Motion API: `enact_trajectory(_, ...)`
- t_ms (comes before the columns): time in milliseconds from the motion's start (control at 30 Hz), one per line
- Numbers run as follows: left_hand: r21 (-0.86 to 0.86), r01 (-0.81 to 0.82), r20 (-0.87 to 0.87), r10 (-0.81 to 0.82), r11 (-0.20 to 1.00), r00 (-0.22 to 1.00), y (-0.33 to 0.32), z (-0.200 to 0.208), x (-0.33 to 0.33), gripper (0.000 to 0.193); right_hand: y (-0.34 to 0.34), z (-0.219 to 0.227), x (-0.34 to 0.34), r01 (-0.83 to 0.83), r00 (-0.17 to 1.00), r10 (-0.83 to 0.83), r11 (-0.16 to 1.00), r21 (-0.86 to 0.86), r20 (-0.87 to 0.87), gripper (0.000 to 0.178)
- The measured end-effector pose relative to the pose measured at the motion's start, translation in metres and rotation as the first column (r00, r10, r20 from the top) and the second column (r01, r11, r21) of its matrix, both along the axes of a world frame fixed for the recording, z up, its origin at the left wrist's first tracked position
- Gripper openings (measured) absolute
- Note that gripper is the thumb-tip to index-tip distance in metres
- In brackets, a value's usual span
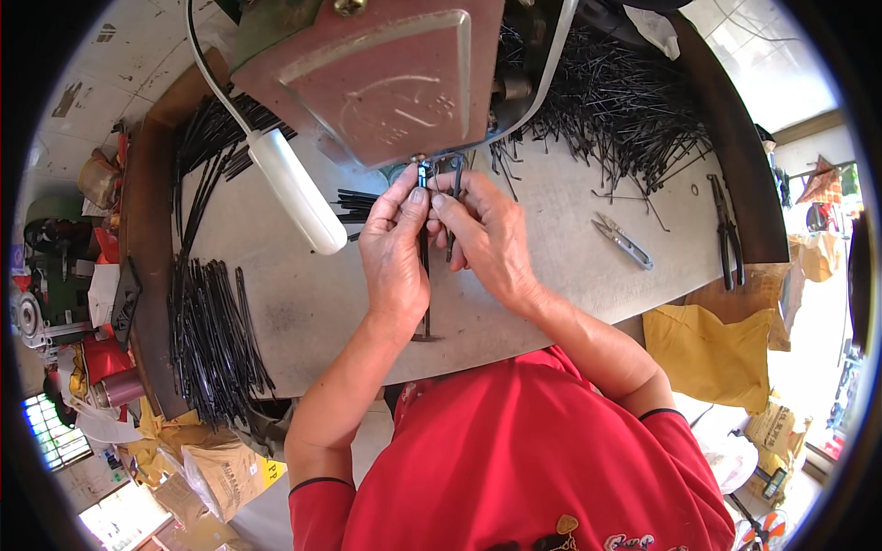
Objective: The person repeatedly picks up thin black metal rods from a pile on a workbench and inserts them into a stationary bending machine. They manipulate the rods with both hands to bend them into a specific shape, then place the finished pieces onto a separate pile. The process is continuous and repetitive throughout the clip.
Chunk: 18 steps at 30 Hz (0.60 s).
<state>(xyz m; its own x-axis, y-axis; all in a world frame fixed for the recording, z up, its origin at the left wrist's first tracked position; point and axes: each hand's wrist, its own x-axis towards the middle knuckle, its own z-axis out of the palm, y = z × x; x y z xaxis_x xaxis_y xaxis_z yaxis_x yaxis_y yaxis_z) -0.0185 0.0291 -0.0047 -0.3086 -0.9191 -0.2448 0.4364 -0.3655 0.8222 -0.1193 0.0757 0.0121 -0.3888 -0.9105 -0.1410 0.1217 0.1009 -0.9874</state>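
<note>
My left hand [395,253] is closed, pinching a thin black rod [426,298] between thumb and fingers just below the machine head [386,87]. The rod points toward me, and its near end has a short crosspiece over the table. My right hand [491,234] meets the left at the rod's upper end, thumb and fingers pressed together. A second slim dark piece [450,250] passes between the right fingers; its kind is hard to make out. Fingers partly hide the contact with the machine. Several black rods [356,202] lie just left of my left hand.
A white lamp [299,197] hangs left of the machine. Black rods [209,331] are bundled at the left edge, and a tangled heap [606,106] covers the far right. Thread snips [625,243] and black-handled pliers [726,230] lie on the metal table [560,262], which has a raised rim.
</note>
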Motion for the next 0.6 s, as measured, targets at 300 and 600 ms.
enact_trajectory(300,0.001,0.005,-0.019,-0.005,1.0,1.0,0.0,-0.001,0.0,0.036,0.0,-0.003,-0.001,-0.004,0.999,0.005,1.0,-0.018,0.037,0.021)
enact_trajectory(600,0.024,0.097,0.057,-0.099,0.995,0.994,-0.011,0.003,0.011,0.033,-0.002,-0.006,-0.01,-0.002,0.992,-0.006,0.998,0.063,0.124,0.017)
